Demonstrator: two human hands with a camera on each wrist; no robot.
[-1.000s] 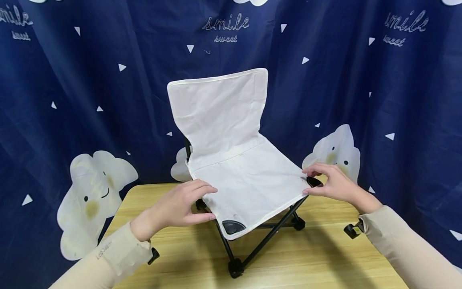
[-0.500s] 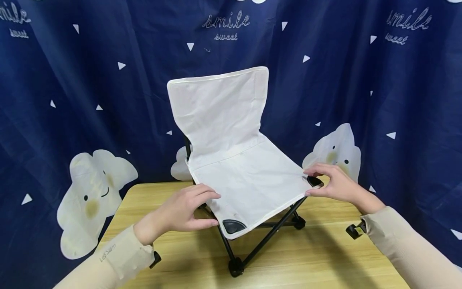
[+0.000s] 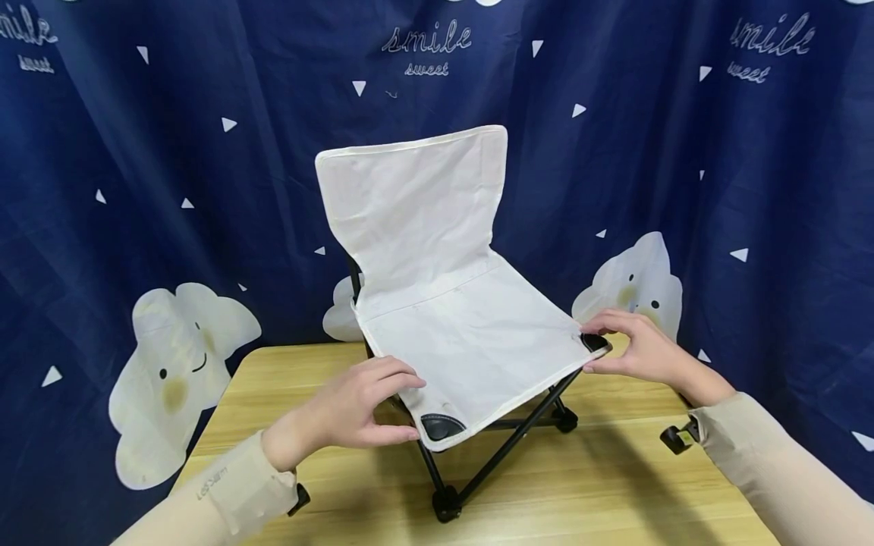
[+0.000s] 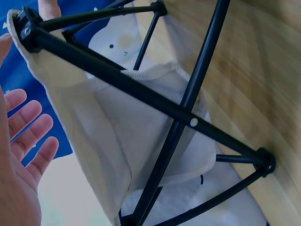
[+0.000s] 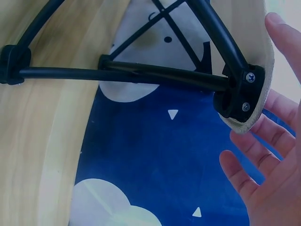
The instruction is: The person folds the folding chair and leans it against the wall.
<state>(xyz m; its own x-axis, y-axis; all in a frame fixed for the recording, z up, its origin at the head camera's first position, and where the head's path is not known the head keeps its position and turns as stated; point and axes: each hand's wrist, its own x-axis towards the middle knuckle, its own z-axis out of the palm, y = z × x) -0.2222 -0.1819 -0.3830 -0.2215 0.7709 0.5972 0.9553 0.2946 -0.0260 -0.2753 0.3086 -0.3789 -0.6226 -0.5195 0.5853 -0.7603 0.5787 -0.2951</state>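
A folding camp chair (image 3: 471, 341) with white fabric and a black tube frame stands unfolded on the wooden table. Black patches (image 3: 442, 427) cover its front seat corners. My left hand (image 3: 358, 402) is beside the left front corner, its fingertips over the seat edge in the head view and its thumb near the patch. The left wrist view shows those fingers (image 4: 33, 127) loosely bent, holding nothing. My right hand (image 3: 635, 346) is around the right front corner, thumb and fingers spread on either side of it. In the right wrist view, the thumb (image 5: 282, 35) is right at the fabric edge.
The wooden table (image 3: 328, 508) lies beneath the chair. Behind it hangs a dark blue curtain (image 3: 239, 189) with clouds, triangles and lettering. Under the seat, crossed legs (image 4: 181, 132) run down to black plastic feet (image 3: 447, 504). Each sleeve cuff carries a small black device (image 3: 676, 438).
My left hand has shifted slightly right and down along the seat edge. The right hand has edged a little to the right at its corner. The chair stays in place.
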